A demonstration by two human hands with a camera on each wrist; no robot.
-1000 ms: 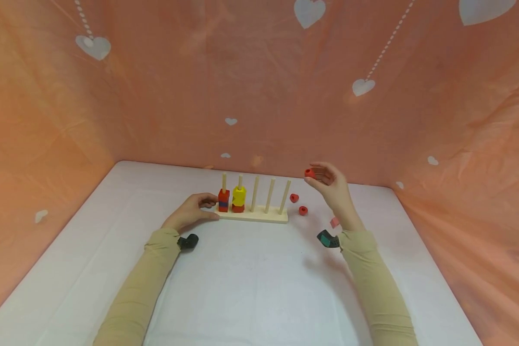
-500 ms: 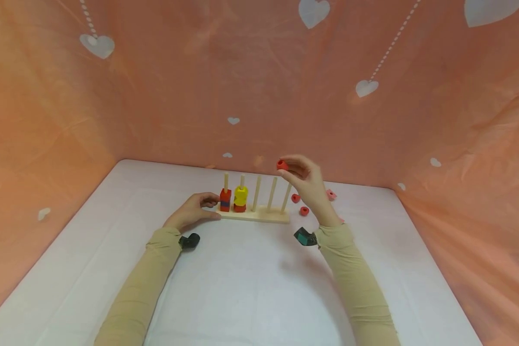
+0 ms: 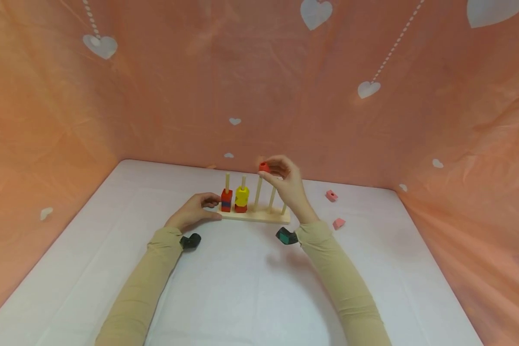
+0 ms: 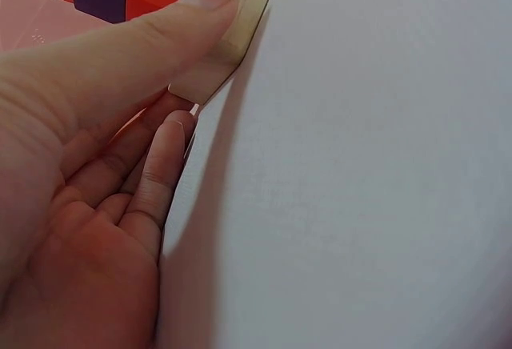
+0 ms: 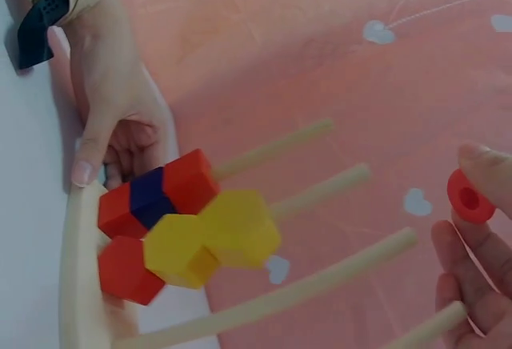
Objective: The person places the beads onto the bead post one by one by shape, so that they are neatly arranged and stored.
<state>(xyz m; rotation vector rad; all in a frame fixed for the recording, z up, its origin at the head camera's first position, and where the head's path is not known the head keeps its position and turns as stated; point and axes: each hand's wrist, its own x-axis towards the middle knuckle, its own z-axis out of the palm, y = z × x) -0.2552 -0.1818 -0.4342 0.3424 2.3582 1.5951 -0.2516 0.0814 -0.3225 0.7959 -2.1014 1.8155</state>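
Note:
In the head view my right hand [image 3: 289, 186] pinches a red bead [image 3: 264, 166] between thumb and fingers, at the tip of the middle peg [image 3: 258, 194]. The right wrist view shows the bead's hole and a small gap between the bead [image 5: 470, 197] and that peg's tip. My left hand [image 3: 193, 210] holds the left end of the wooden peg base [image 3: 255, 217], its thumb [image 4: 160, 41] on the base's edge. The leftmost peg carries red and blue blocks [image 3: 227, 200]. On the second peg, yellow blocks [image 3: 242, 196] sit above a red one [image 5: 130, 270].
Two pink blocks [image 3: 331, 195] lie apart on the white table [image 3: 225, 288], right of the pegs. My right hand and forearm cover the area just right of the base. A pink cloth [image 3: 177, 96] with hearts hangs behind the table.
My right hand has moved left with the red bead, from right of the stand to the middle peg's tip. Two loose red beads are now hidden behind it. The left hand has kept its hold.

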